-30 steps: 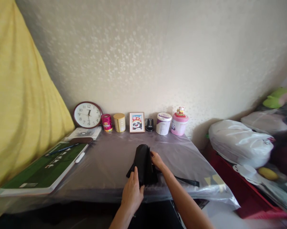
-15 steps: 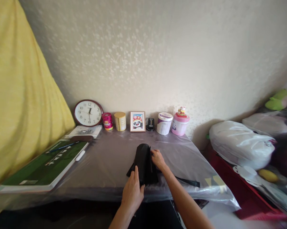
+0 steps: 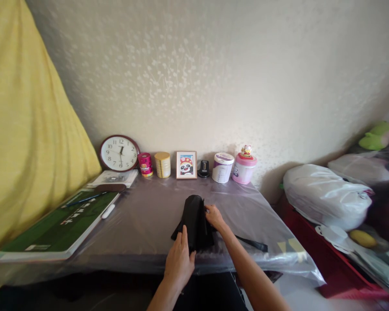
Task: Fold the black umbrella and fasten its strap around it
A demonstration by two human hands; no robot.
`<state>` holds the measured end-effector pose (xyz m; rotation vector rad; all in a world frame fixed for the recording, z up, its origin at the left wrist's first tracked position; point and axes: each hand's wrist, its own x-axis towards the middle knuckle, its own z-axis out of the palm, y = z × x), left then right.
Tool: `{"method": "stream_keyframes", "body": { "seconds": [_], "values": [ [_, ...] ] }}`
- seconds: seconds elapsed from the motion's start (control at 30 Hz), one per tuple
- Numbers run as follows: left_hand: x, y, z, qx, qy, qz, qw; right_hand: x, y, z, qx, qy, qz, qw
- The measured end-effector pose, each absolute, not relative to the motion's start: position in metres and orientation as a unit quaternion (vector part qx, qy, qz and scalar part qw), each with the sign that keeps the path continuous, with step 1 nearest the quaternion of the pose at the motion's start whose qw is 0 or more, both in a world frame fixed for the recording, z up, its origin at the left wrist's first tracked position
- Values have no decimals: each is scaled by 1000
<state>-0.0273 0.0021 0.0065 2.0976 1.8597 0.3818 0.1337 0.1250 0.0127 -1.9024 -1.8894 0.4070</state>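
A black bag (image 3: 191, 216), upright and partly folded, stands near the front edge of the table, its strap (image 3: 252, 243) trailing to the right. My left hand (image 3: 180, 257) holds its near left side, with the fingers stretched along it and the thumb at the lower front corner. The fingers of my right hand (image 3: 214, 216) are pinched on the bag's upper right edge; the fingertips are partly hidden. What the bag contains, if anything, is out of sight.
A plastic sheet covers the table (image 3: 142, 220). Along the wall stand a clock (image 3: 120, 153), a pink can (image 3: 145, 164), a yellow tin (image 3: 162, 165), a panda picture frame (image 3: 186, 165) and two tubs (image 3: 223, 167). A green book (image 3: 58, 224) lies left; a red bin (image 3: 346, 280) is at right.
The strap's free end has slid slightly left, toward the bag. Both hands and the bag stay almost where they were.
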Motion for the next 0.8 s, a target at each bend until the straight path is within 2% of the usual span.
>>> {"method": "stream_keyframes", "body": {
  "seconds": [0.27,0.63,0.8],
  "values": [
    [-24,2,9,730,654,122,154,119,114,19,-685,-686,106,221],
    [-14,0,3,738,655,131,101,76,118,-1,-713,-617,139,302],
    [-2,-2,5,734,665,116,72,62,127,-2,-717,-604,154,312]
  ]
}}
